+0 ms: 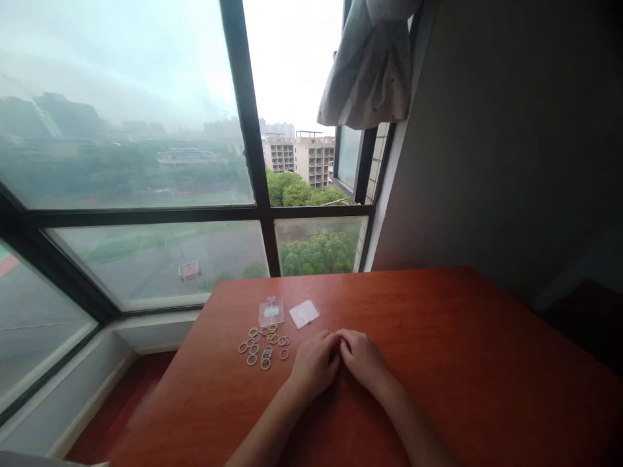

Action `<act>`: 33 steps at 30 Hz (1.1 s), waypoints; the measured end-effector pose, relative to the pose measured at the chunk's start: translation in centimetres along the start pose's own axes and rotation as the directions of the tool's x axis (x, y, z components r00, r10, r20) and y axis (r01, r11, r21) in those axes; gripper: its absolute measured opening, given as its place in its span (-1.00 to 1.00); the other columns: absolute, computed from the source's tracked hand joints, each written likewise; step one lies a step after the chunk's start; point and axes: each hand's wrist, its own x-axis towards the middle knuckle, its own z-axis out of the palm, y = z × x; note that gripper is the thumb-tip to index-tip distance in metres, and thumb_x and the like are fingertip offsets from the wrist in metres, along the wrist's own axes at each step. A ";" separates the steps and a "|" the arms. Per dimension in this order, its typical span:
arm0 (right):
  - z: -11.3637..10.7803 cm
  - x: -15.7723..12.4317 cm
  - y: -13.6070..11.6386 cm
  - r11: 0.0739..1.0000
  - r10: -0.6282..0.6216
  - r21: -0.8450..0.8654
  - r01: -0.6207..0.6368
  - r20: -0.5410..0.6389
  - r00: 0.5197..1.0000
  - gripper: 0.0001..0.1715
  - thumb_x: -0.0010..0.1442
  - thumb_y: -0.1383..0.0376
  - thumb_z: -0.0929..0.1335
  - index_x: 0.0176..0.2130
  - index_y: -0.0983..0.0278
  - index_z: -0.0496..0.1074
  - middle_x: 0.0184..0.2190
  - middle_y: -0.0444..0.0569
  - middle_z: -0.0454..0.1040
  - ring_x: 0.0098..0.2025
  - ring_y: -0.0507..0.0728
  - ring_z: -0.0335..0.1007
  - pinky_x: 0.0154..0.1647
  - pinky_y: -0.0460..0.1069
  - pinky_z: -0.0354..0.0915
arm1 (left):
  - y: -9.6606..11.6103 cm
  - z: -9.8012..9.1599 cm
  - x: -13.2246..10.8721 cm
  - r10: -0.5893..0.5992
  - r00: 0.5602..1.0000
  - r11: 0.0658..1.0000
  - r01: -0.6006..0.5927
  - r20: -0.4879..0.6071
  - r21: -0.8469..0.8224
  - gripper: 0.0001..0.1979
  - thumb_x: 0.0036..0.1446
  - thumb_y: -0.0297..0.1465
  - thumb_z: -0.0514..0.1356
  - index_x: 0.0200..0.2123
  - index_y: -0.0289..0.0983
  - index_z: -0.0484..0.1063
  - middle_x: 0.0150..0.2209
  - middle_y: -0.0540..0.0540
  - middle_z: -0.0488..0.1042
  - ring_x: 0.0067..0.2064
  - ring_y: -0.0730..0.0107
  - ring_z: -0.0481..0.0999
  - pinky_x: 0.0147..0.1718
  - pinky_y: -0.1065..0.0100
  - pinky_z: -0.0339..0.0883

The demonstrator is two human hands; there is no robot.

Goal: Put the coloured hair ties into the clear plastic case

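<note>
Fingertips meet over a reddish-brown bench (487,363) by a window (141,155), as I follow from my remote post through the head camera: my left hand (314,363) and right hand (365,360) come together near the middle, backs upward, fingers curled inward and tips touching or almost so. I cannot tell whether they grasp anything, since the knuckles hide what may lie between. The left forearm (267,425) slants in from the near left and the right forearm (413,421) from the near right, the two forming a peak, with both wrists low over the wood, a pose I would judge suited to small, close work. Just left of the left hand lie the small rings (267,354), pale, greenish, yellowish and pinkish, some overlapping and others apart, spread flat, I would guess, so that each can be seen and reached singly. Beyond them on the far side sits a clear box (271,312), its contents too faint for me to read, and to its right a white square piece (304,314) lies flat, both set back, it seems, to leave room in front of the hands.
</note>
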 end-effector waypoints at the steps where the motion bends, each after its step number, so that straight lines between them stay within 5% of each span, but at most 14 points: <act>1: 0.0 0.0 0.0 1.000 -0.005 0.003 0.005 0.001 1.000 -0.70 0.22 0.42 0.19 -0.23 0.22 0.48 -0.24 -0.03 0.57 -0.17 0.13 0.46 -0.16 -0.08 0.21 | 0.0 0.0 0.0 -0.003 1.000 1.000 0.003 -0.001 0.000 -0.84 0.15 -0.45 0.05 -0.22 -0.22 0.39 -0.24 -0.08 0.47 -0.22 0.29 0.45 -0.28 0.37 0.22; 33: -0.7 -0.1 -0.6 0.999 -0.008 -0.046 0.010 0.039 0.999 -0.71 0.24 0.42 0.20 -0.24 0.23 0.48 -0.25 -0.03 0.56 -0.19 0.12 0.45 -0.18 -0.08 0.20 | -0.2 -0.3 0.0 0.014 1.000 0.998 -0.014 -0.010 -0.065 -0.87 0.10 -0.46 0.08 -0.27 -0.22 0.38 -0.27 -0.06 0.46 -0.25 0.33 0.42 -0.31 0.40 0.18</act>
